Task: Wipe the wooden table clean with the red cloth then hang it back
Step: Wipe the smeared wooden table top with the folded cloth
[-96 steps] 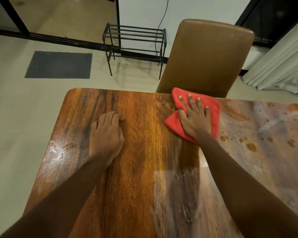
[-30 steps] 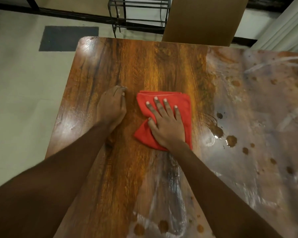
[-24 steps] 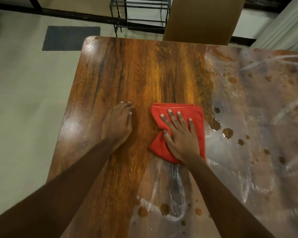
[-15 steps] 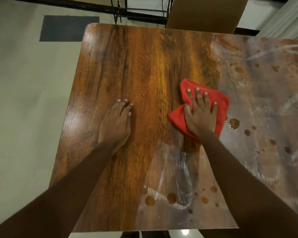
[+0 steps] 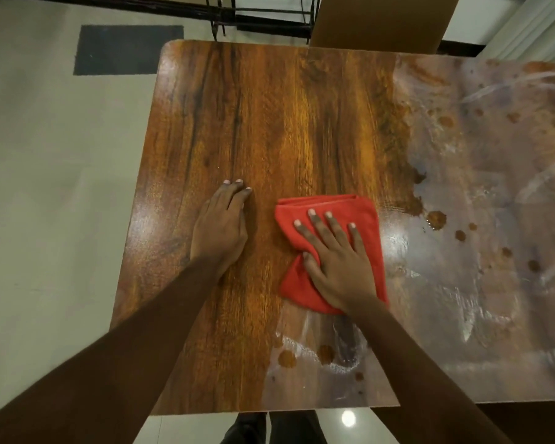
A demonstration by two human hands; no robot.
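Note:
The wooden table [image 5: 269, 123] fills the view; its left half shows clean grain, and its right half is coated with a whitish smeared film [image 5: 481, 193] dotted with brown spots [image 5: 436, 219]. The folded red cloth [image 5: 343, 208] lies flat on the table near the edge of the film. My right hand [image 5: 337, 264] presses down on it with the fingers spread. My left hand [image 5: 220, 229] rests palm-down on bare wood to the cloth's left and holds nothing. More brown drops [image 5: 287, 358] sit in a wet patch near the front edge.
A brown chair back [image 5: 378, 24] stands against the table's far edge. A black metal rack [image 5: 263, 14] stands beyond it, with a dark floor mat [image 5: 125, 49] to the left. Pale curtains [image 5: 532, 30] hang at the far right. Light floor lies left of the table.
My right hand has slid the red cloth back toward me and a little left, off the spotted area. My left hand stays planted on the wood.

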